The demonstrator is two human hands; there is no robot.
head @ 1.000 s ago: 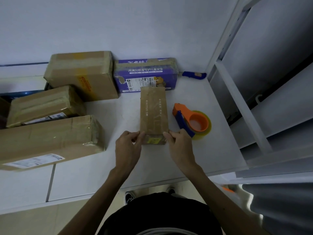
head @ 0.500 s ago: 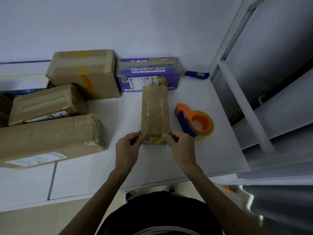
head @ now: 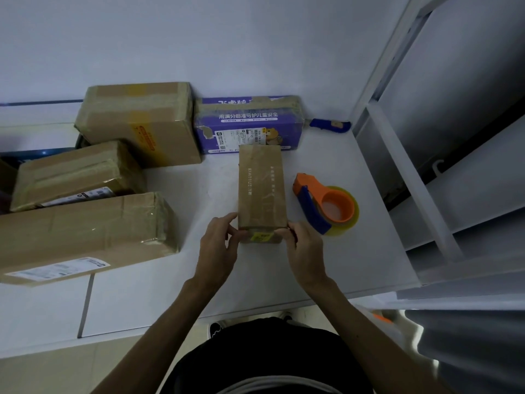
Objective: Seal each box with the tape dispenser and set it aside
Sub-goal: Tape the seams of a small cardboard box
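A narrow brown cardboard box (head: 261, 191) lies lengthwise on the white table (head: 136, 294), with tape over its top and a yellow sticker on its near end. My left hand (head: 217, 248) pinches the box's near left corner. My right hand (head: 305, 251) pinches its near right corner. An orange and blue tape dispenser (head: 326, 207) with a yellowish roll lies on the table just right of the box, apart from my hands.
Three taped brown boxes (head: 85, 231) (head: 76, 174) (head: 142, 123) sit at the left. A purple printed box (head: 250, 125) stands against the wall behind the narrow box. A blue utility knife (head: 329, 125) lies at the back right. A white frame (head: 412, 177) borders the table's right side.
Both hands have kept hold of the box's near end, with the fingers shifting slightly at the corners. The box and the dispenser have stayed in place.
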